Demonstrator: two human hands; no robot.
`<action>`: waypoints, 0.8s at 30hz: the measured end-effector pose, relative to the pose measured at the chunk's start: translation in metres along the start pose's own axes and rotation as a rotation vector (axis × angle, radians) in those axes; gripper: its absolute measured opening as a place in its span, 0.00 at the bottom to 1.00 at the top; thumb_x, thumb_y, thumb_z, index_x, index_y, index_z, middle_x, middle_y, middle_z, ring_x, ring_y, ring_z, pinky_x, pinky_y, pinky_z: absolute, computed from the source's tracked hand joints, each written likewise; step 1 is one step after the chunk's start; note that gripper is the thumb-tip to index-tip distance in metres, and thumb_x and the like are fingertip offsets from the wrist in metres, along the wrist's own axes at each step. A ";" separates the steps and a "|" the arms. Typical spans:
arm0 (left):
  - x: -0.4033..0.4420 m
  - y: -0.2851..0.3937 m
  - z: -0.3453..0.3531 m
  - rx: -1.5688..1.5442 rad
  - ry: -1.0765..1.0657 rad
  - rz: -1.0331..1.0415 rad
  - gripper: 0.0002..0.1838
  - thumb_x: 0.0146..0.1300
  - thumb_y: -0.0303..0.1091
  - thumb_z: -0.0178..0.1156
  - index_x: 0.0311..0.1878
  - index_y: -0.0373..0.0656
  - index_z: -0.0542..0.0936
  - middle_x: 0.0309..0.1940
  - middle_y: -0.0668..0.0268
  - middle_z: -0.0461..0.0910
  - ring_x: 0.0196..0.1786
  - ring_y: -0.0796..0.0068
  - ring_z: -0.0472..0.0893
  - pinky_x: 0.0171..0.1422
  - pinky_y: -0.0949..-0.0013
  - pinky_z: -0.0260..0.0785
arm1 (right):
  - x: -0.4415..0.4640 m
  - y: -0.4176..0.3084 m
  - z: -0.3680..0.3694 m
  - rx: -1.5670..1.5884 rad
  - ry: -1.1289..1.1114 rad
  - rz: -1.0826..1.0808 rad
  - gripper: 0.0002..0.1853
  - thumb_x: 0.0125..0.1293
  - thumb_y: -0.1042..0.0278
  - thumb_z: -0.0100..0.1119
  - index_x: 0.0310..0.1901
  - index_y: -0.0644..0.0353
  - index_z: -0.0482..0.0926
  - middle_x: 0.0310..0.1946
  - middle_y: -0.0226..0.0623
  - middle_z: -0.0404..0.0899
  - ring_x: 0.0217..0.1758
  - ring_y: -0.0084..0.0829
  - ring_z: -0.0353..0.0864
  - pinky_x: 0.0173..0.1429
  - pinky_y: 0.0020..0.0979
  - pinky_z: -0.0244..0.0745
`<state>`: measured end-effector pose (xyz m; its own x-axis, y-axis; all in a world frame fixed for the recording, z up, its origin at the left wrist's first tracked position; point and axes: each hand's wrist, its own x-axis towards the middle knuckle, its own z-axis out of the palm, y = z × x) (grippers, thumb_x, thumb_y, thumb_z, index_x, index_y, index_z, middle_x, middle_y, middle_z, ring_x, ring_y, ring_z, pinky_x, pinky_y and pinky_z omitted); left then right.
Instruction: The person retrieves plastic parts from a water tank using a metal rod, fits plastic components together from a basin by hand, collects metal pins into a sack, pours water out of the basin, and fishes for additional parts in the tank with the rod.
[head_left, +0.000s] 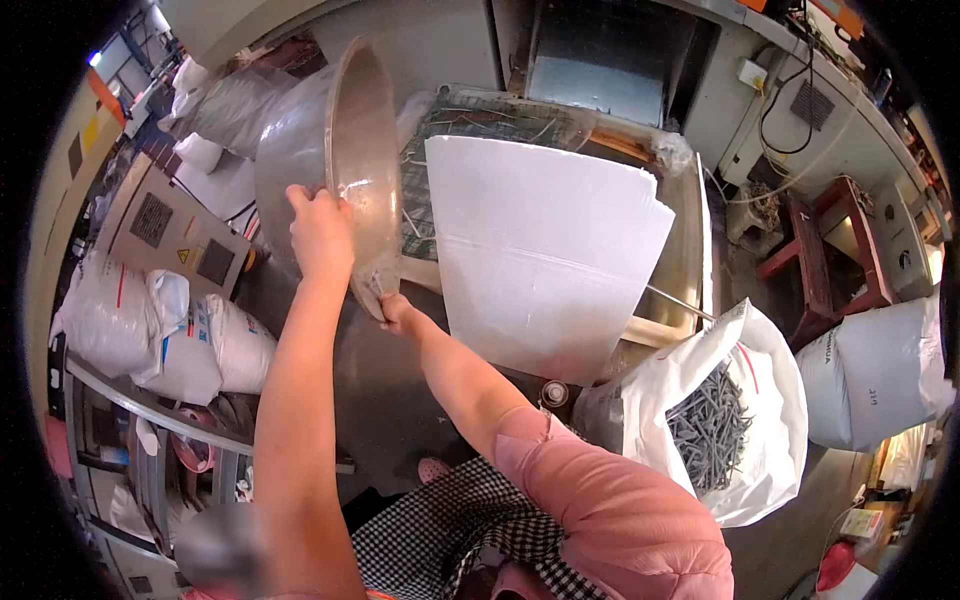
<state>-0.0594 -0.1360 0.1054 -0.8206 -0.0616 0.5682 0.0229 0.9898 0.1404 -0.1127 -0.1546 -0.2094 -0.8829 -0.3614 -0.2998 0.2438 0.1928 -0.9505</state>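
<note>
A large metal basin (362, 130) is tipped up on its side in front of me, its hollow facing right. My left hand (322, 238) is closed on its near rim, fingers against the metal. Lower down, my right hand (397, 312) grips the bottom edge of the basin. Right of the basin, a white board (545, 245) leans over a tub (685, 270) holding a greenish mesh or sheet (480, 125). An open white sack (780, 440) with many thin grey pieces (712, 430) stands near my right side.
Filled white sacks (235, 345) sit on a metal rack (150, 405) at left. More sacks (875, 370) stand at right beside a red-brown metal stand (840, 250). A grey machine (620, 70) is behind the tub. A small round container (554, 392) lies on the floor.
</note>
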 end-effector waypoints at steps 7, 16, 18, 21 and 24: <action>0.002 0.002 0.002 0.009 -0.009 -0.034 0.11 0.59 0.34 0.55 0.36 0.34 0.76 0.50 0.49 0.64 0.37 0.42 0.78 0.43 0.49 0.72 | -0.020 -0.017 -0.011 0.617 0.010 0.274 0.20 0.55 0.59 0.58 0.46 0.62 0.75 0.45 0.38 0.76 0.48 0.33 0.75 0.51 0.30 0.71; 0.000 0.001 0.003 -0.005 0.003 -0.030 0.10 0.58 0.33 0.54 0.34 0.34 0.76 0.48 0.49 0.64 0.35 0.44 0.79 0.40 0.50 0.74 | -0.014 -0.018 0.000 0.432 -0.015 0.236 0.20 0.51 0.70 0.62 0.49 0.56 0.73 0.41 0.32 0.74 0.42 0.25 0.74 0.41 0.30 0.74; -0.001 0.001 0.002 -0.003 0.010 -0.035 0.10 0.58 0.33 0.54 0.34 0.34 0.76 0.48 0.49 0.64 0.34 0.44 0.79 0.40 0.50 0.74 | -0.008 -0.015 0.001 0.622 -0.059 0.292 0.16 0.57 0.70 0.56 0.49 0.56 0.73 0.42 0.32 0.74 0.44 0.27 0.73 0.43 0.30 0.74; -0.002 0.000 0.001 -0.024 0.001 -0.059 0.11 0.57 0.34 0.55 0.35 0.33 0.75 0.49 0.50 0.64 0.36 0.43 0.78 0.41 0.50 0.73 | -0.003 -0.006 -0.001 0.600 -0.077 0.256 0.15 0.57 0.68 0.55 0.48 0.55 0.73 0.41 0.33 0.74 0.43 0.28 0.74 0.44 0.30 0.74; -0.001 -0.003 0.002 -0.047 -0.015 -0.083 0.13 0.57 0.36 0.56 0.35 0.33 0.74 0.49 0.51 0.65 0.37 0.42 0.77 0.43 0.49 0.71 | 0.004 0.005 -0.001 0.054 -0.064 -0.035 0.15 0.58 0.66 0.54 0.47 0.55 0.74 0.40 0.34 0.74 0.41 0.29 0.74 0.44 0.31 0.73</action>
<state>-0.0600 -0.1387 0.1029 -0.8290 -0.1410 0.5412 -0.0193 0.9743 0.2243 -0.1155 -0.1547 -0.2152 -0.8644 -0.4245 -0.2695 0.2360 0.1307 -0.9629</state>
